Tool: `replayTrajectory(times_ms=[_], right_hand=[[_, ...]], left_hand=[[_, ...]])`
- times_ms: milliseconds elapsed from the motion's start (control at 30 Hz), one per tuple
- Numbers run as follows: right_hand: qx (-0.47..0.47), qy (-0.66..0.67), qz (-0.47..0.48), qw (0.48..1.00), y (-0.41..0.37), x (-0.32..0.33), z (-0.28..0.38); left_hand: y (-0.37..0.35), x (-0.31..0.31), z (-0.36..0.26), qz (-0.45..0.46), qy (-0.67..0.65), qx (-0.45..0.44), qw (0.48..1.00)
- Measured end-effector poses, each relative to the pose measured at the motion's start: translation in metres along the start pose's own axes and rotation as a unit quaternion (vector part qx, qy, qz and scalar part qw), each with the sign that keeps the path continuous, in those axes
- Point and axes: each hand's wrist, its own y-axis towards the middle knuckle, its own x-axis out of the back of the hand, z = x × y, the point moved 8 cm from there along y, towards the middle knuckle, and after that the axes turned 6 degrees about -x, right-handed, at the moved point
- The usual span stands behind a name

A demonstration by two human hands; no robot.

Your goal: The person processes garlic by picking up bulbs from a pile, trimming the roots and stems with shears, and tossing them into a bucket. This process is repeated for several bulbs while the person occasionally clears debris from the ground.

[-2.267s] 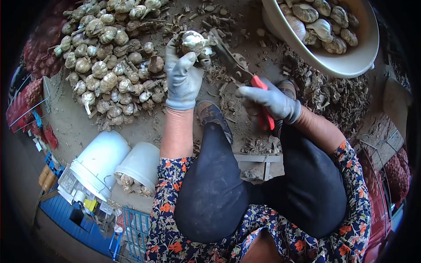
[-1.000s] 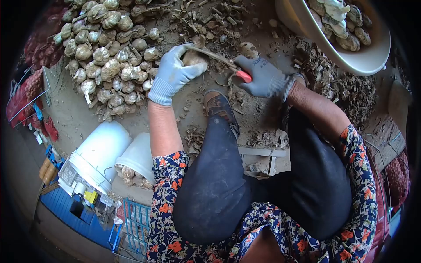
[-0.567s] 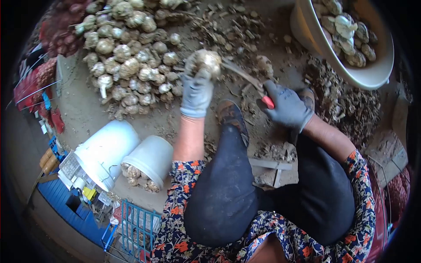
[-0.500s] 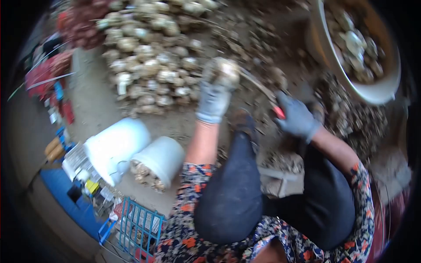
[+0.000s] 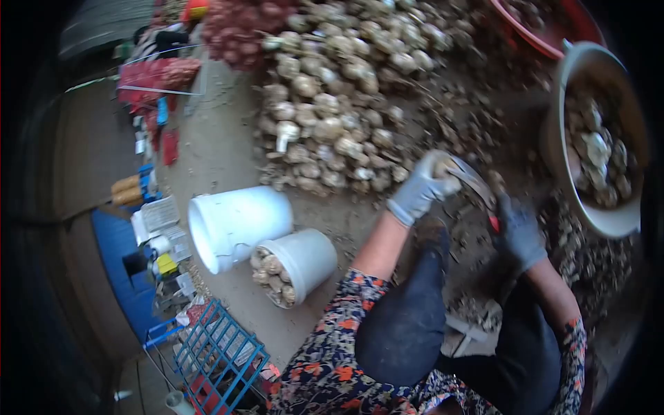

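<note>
My gloved left hand (image 5: 422, 190) is closed around a garlic bulb (image 5: 448, 169), partly hidden by the fingers. My gloved right hand (image 5: 520, 235) grips the red handle of a small sickle (image 5: 476, 182). The curved blade reaches left to the bulb and seems to touch it; the exact contact is blurred. Just above the right hand is a brownish piece (image 5: 496, 181) that I cannot make out. Beyond the left hand lies a large heap of garlic bulbs (image 5: 328, 128) on the floor.
A pale tub (image 5: 557, 131) holding garlic stands at right, beside a red basin (image 5: 588, 28). Two white buckets (image 5: 242, 225) lie tipped at left, the smaller spilling bulbs. A blue crate (image 5: 221, 356) sits lower left. Dry trimmings (image 5: 581, 256) litter the floor.
The view has swung, so the scene sits farther right and turned. The sickle blade has come up against the bulb in my left hand, and my hands are closer together.
</note>
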Motion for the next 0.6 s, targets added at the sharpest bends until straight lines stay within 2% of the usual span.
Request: replayTrajectory(times_ms=[33, 67, 100, 167, 233, 267, 500, 567, 600], right_hand=[[0.004, -0.036, -0.007, 0.999, -0.002, 0.0, -0.001], [0.013, -0.017, -0.019, 1.0, -0.008, -0.005, -0.01], [-0.067, 0.019, 0.064, 0.996, -0.005, 0.0, -0.01], [-0.1, -0.003, 0.068, 0.993, -0.011, 0.002, -0.016], [-0.051, 0.007, 0.001, 0.999, -0.006, 0.014, -0.002], [-0.057, 0.005, 0.0, 0.998, -0.005, 0.017, -0.001], [-0.061, 0.007, 0.015, 0.998, 0.002, 0.019, 0.002], [-0.046, 0.028, 0.018, 0.998, 0.009, 0.01, 0.009], [-0.029, 0.034, -0.005, 0.999, 0.014, 0.013, 0.014]], left_hand=[[0.0, 0.0, 0.003, -0.016, 0.007, -0.024, 1.0], [0.001, -0.003, -0.005, -0.022, -0.03, -0.078, 0.996], [0.0, -0.006, -0.016, -0.032, -0.067, -0.13, 0.989], [0.001, -0.004, -0.029, -0.068, 0.07, -0.16, 0.982], [0.003, -0.006, -0.035, -0.07, 0.131, -0.184, 0.972], [0.004, -0.007, -0.037, -0.079, 0.161, -0.205, 0.962], [0.003, -0.005, -0.042, -0.1, 0.306, -0.22, 0.921], [-0.004, -0.008, -0.049, -0.111, 0.337, -0.274, 0.894], [-0.001, -0.007, -0.048, -0.113, 0.38, -0.27, 0.877]])
